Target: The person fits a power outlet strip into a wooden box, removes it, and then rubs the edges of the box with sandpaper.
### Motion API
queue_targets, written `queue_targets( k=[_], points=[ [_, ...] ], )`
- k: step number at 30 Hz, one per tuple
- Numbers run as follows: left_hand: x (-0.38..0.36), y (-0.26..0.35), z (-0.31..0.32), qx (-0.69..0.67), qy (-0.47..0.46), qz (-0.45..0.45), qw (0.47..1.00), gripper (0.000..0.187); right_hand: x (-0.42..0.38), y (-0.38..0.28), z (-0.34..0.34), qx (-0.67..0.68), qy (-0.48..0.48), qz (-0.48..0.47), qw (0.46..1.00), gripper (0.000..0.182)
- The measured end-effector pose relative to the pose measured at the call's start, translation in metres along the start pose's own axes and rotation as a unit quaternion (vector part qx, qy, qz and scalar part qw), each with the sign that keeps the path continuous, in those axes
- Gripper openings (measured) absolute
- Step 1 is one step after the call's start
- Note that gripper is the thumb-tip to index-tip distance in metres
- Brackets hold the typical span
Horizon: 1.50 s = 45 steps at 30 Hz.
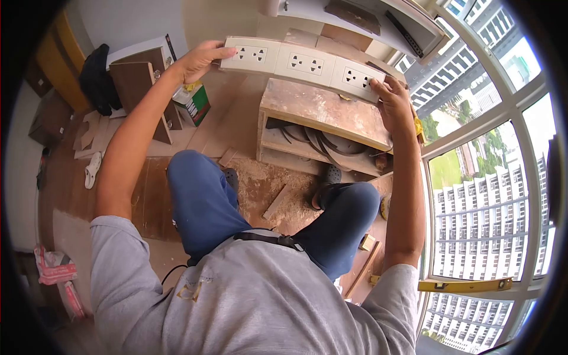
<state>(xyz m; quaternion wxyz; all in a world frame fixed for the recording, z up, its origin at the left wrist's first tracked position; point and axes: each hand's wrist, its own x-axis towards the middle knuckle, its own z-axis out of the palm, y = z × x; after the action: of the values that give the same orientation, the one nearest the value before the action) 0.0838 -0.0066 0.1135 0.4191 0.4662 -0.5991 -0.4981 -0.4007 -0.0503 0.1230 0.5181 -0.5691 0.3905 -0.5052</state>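
Note:
A long white power socket panel (306,64) with three double outlets spans the space between my hands, raised above a low wooden cabinet. My left hand (204,61) grips its left end, thumb on the front face. At the other end my right hand (391,100) pinches the panel, with the thumb on the front next to the last outlet. The panel slopes down slightly to the right. Beneath it, the dusty wooden cabinet (319,106) has dark curved strips (319,142) on its open shelf.
Sawdust and a wood offcut (276,202) lie on the floor between my legs. A green and white box (193,105) stands by leaning brown boards (141,89) at left. A yellow spirit level (464,286) rests by the windows. An open white cabinet (355,21) is ahead.

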Motion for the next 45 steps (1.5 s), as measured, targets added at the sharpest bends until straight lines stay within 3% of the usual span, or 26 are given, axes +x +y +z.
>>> queue_targets(
  k=[3,9,16,18,19,21,22,26,28,29,30,32,34,36,37,38,40,41,45],
  points=[
    [0.011,-0.01,0.013,-0.019,-0.046,-0.087,0.995,0.053,-0.011,0.02,-0.018,-0.003,-0.014,0.098,0.995,0.048],
    [0.037,-0.049,0.045,-0.065,-0.071,-0.202,0.975,0.057,-0.017,0.056,-0.04,-0.029,0.045,0.235,0.97,0.049],
    [0.065,-0.078,0.054,-0.086,-0.078,-0.259,0.959,0.066,0.001,0.084,-0.061,-0.075,0.095,0.237,0.964,0.046],
    [0.069,-0.08,0.053,-0.092,-0.076,-0.271,0.955,0.067,0.008,0.087,-0.067,-0.066,0.063,0.265,0.96,0.065],
    [0.071,-0.081,0.054,-0.099,-0.073,-0.282,0.952,0.068,0.009,0.089,-0.07,-0.067,0.065,0.267,0.959,0.065],
    [0.071,-0.079,0.053,-0.097,-0.077,-0.289,0.949,0.069,0.01,0.089,-0.069,-0.067,0.06,0.256,0.962,0.042],
    [0.07,-0.078,0.052,-0.093,-0.078,-0.296,0.947,0.069,0.008,0.086,-0.066,-0.068,0.062,0.257,0.962,0.042],
    [0.066,-0.07,0.052,-0.034,-0.113,-0.264,0.957,0.074,0.0,0.07,-0.06,-0.11,0.057,0.261,0.957,0.041],
    [0.067,-0.06,0.07,0.0,-0.079,-0.258,0.963,0.071,0.005,0.079,-0.071,-0.137,0.002,0.277,0.951,0.06],
    [0.07,-0.058,0.083,0.224,0.067,-0.067,0.97,0.072,0.004,0.086,-0.075,-0.108,-0.004,0.261,0.959,0.063],
    [0.072,-0.056,0.098,0.422,0.206,0.13,0.873,0.074,0.002,0.085,-0.074,-0.107,-0.002,0.261,0.959,0.063],
    [0.078,-0.008,0.132,0.371,-0.024,0.181,0.91,0.08,-0.004,0.077,-0.065,-0.113,0.008,0.23,0.967,0.052],
    [0.082,-0.006,0.177,0.417,-0.066,0.249,0.872,0.079,0.0,0.074,-0.071,-0.137,0.006,0.237,0.962,0.059],
    [0.096,-0.002,0.208,0.432,-0.103,0.234,0.865,0.078,0.006,0.078,-0.077,-0.396,0.065,0.027,0.916,0.073],
    [0.102,-0.003,0.217,0.446,-0.139,0.22,0.856,0.078,0.001,0.057,-0.067,-0.478,0.001,-0.066,0.876,0.07],
    [0.108,-0.008,0.224,0.446,-0.141,0.218,0.857,0.078,0.002,0.05,-0.06,-0.477,0.001,-0.063,0.877,0.07],
    [0.118,-0.019,0.232,0.44,-0.15,0.184,0.866,0.075,0.004,0.043,-0.047,-0.466,-0.105,-0.176,0.861,0.061],
    [0.12,-0.023,0.233,0.442,-0.153,0.181,0.865,0.075,0.006,0.04,-0.042,-0.506,-0.136,-0.191,0.83,0.063],
    [0.122,-0.029,0.235,0.419,-0.132,0.173,0.882,0.075,0.014,0.062,-0.038,-0.562,-0.165,-0.181,0.79,0.065]
  ],
)
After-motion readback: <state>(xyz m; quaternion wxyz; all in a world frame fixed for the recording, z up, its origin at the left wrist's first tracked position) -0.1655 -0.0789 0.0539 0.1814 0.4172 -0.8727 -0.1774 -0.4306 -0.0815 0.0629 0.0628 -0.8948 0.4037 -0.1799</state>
